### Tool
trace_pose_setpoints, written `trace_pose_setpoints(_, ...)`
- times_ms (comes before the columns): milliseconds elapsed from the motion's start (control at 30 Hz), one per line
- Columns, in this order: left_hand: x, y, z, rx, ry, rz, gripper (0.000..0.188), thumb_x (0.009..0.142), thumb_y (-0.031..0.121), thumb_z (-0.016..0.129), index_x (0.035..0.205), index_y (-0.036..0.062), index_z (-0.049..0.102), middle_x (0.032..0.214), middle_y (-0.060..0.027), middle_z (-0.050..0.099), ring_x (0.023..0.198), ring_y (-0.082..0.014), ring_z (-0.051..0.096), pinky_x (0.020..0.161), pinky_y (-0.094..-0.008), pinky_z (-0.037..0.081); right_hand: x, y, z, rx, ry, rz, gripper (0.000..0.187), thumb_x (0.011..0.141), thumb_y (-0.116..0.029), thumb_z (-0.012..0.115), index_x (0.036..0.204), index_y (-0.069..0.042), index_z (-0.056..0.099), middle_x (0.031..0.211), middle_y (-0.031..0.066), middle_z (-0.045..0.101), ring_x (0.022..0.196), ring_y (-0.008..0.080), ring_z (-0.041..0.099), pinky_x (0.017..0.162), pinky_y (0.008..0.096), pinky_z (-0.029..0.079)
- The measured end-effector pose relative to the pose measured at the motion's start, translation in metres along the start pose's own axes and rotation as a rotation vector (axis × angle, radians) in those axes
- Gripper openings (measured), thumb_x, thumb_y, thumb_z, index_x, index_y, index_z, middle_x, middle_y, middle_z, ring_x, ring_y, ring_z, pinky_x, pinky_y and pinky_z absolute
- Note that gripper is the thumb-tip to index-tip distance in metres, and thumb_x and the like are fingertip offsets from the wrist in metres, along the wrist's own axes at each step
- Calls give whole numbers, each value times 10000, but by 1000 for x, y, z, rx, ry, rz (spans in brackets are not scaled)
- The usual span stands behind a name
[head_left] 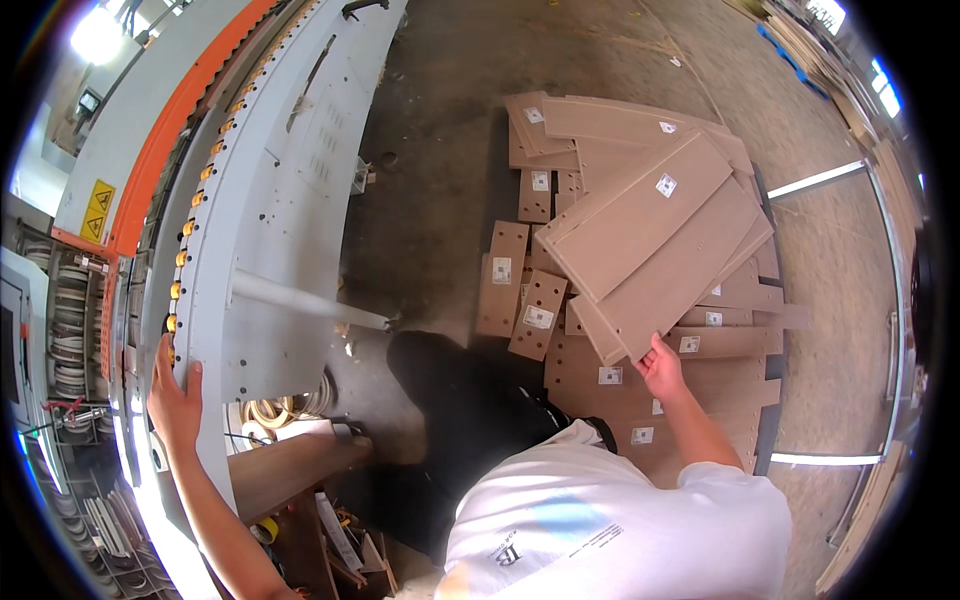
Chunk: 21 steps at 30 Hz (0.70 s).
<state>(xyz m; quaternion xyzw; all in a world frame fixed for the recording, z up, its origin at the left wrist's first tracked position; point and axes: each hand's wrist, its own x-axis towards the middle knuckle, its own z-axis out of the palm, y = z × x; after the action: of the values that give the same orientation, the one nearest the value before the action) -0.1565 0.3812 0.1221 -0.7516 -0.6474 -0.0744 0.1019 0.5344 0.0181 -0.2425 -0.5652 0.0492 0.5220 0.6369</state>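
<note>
My right hand (662, 372) grips the near corner of a flat brown panel (690, 272), thumb and fingers closed on its edge. Another brown panel (640, 215) with a small white label lies on top of that one, both slanted across a pile. On my left, my left hand (176, 408) rests on the edge of a long pale grey machine (290, 190), fingers stretched out beside a row of yellow rollers (188, 228). It holds nothing.
Several labelled panels and drilled strips (503, 275) lie under and around the pile on a dark base. A metal frame (885, 300) stands on the floor to the right. Below the machine are coiled bands (275, 412) and a brown board (290, 470). A white bar (305, 297) sticks out from the machine.
</note>
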Motion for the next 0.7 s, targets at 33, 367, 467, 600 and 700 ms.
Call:
trace_pose_setpoints(33, -1, -1, 0, 2, 0, -1, 630, 1014, 288, 666, 1587, 160, 440, 1482, -163, 628, 1328, -384, 626, 1067, -473, 511, -11, 4, 6, -82, 16, 27, 448, 1075, -446, 608, 1349, -93, 623, 1297, 67, 726, 1186, 200, 674, 993, 400, 525)
trace_pose_setpoints(367, 1, -3, 0, 15, 32, 21, 636, 995, 286, 668, 1579, 155, 452, 1501, -146, 613, 1315, -376, 633, 1050, -473, 528, -22, -56, 64, -1250, 92, -60, 508, 988, -500, 696, 916, 1, 739, 868, 139, 769, 703, 227, 748, 620, 338, 593)
trace_pose_setpoints(467, -3, 3, -2, 35, 31, 11, 648, 987, 288, 666, 1582, 158, 447, 1491, -149, 618, 1303, -382, 637, 1038, -482, 533, 12, -62, 94, -869, 134, -116, 514, 983, -524, 707, 999, -11, 708, 1028, 157, 767, 841, 230, 759, 676, 341, 596)
trace_pose_setpoints(600, -9, 1, -3, 80, 44, -2, 658, 981, 296, 663, 1584, 161, 439, 1456, -159, 637, 1262, -395, 656, 1006, -501, 545, 54, -62, 115, -413, 163, -40, 512, 976, -510, 738, 1161, -40, 651, 1210, 149, 729, 1041, 237, 735, 808, 353, 598)
trace_pose_setpoints(700, -17, 17, 6, 134, 273, 56, 594, 952, 237, 687, 1510, 112, 526, 1449, -146, 630, 1333, -376, 595, 1098, -490, 482, 68, -53, 101, -318, 139, -49, 454, 971, -455, 767, 1178, -74, 635, 1160, 109, 731, 1042, 223, 721, 847, 350, 589)
